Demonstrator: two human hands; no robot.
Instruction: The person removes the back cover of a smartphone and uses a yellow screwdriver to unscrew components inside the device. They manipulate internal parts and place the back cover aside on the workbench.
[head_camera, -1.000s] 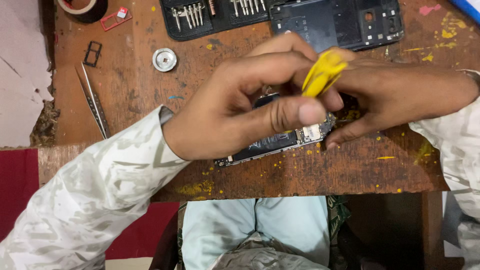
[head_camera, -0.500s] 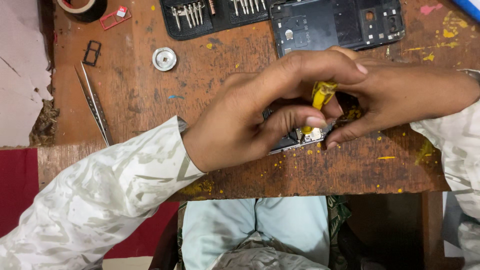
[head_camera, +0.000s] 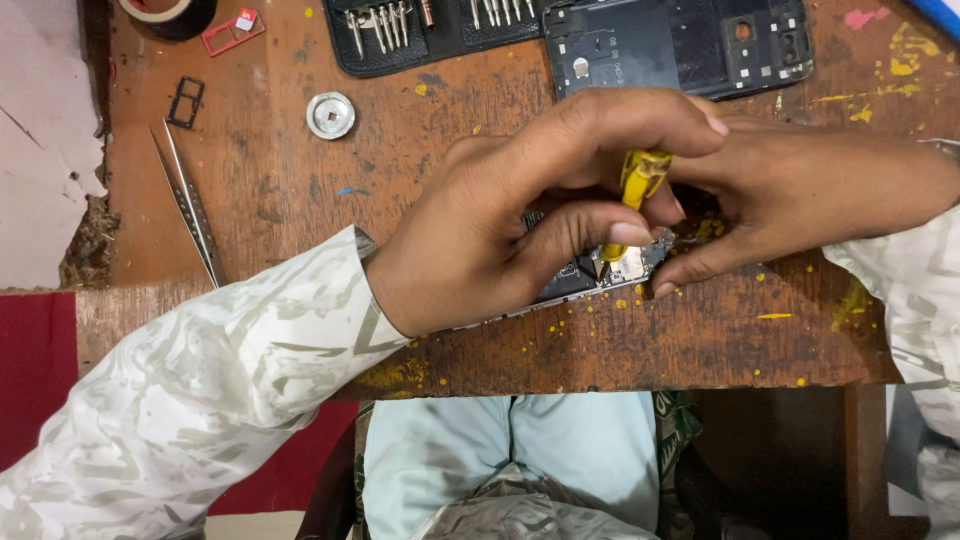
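My left hand (head_camera: 480, 240) is closed around a small yellow-handled screwdriver (head_camera: 640, 175), index finger arched over its top and thumb under it. The tip points down onto the circuit board of an opened phone (head_camera: 630, 268) lying on the wooden table (head_camera: 300, 200). My right hand (head_camera: 810, 190) comes in from the right and grips the phone's end, thumb on its near edge. Most of the phone is hidden under both hands.
A dark phone back frame (head_camera: 650, 45) and a black case of screwdriver bits (head_camera: 420, 30) lie at the far edge. Tweezers (head_camera: 190, 210), a round silver disc (head_camera: 330, 115), a black card tray (head_camera: 186, 102), a red card tray (head_camera: 232, 32) and a tape roll (head_camera: 165, 12) lie left.
The yellow screwdriver has gone from lying high between the hands to standing more upright with its tip on the board. My left index finger has stretched out over it.
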